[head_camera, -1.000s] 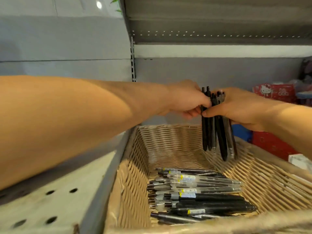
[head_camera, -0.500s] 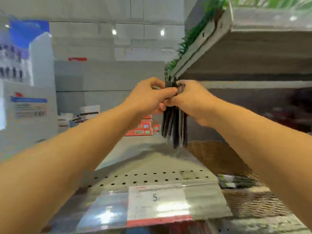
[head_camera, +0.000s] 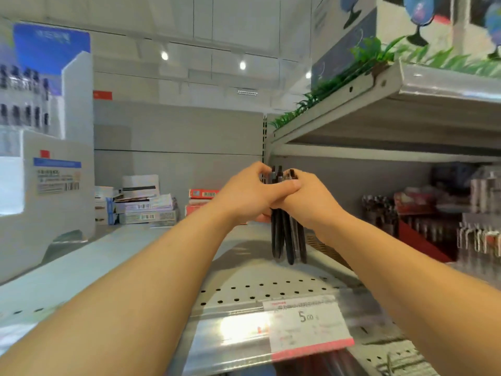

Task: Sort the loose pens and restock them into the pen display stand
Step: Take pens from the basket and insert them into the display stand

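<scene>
Head view: two bare forearms reach forward and meet over a grey perforated shelf. The left hand and right hand press together, fingers curled round a bundle of dark pens. The pens hang upright, tips down, below the hands and clear of the shelf, probably so that the ends line up before restocking. A white display stand with rows of pens stands well to the left of the hands, likely where the bundle is headed. A price label sits on the shelf edge nearest the viewer, below the hands. Compared with half a second earlier, the view has swung left, the wicker basket has dropped from sight, and the stand now shows clearly.
</scene>
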A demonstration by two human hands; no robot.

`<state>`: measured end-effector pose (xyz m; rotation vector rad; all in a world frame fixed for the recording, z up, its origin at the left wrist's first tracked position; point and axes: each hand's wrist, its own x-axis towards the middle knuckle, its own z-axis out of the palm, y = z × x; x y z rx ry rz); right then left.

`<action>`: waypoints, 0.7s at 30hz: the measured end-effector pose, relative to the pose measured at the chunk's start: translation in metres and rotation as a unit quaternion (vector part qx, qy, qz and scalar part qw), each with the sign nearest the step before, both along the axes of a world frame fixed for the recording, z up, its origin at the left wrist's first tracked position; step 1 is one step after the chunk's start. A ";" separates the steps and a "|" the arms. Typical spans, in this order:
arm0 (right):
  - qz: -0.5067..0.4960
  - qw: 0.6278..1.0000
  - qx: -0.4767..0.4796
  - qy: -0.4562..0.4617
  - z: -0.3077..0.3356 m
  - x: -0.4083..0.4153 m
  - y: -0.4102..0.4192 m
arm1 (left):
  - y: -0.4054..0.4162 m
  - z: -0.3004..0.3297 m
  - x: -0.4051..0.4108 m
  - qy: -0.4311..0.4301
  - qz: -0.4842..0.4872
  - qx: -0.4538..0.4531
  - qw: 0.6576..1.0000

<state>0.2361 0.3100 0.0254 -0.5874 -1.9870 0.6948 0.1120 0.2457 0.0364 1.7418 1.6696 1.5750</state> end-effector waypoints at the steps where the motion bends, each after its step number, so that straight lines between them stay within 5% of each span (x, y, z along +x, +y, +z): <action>1: 0.001 1.000 -0.011 0.011 -0.006 -0.001 0.000 | 0.001 -0.001 -0.001 0.007 -0.003 -0.011 1.000; 12: 0.201 0.937 -0.274 0.074 -0.038 0.009 -0.009 | -0.010 -0.004 0.004 0.091 -0.005 -0.055 0.994; 17: 0.175 0.904 -0.313 0.233 -0.045 0.037 -0.029 | -0.037 -0.017 0.054 -0.088 -0.030 0.027 0.995; 21: 0.238 0.797 -0.388 0.397 -0.044 0.080 -0.054 | -0.067 -0.066 0.127 -0.208 0.012 0.219 0.953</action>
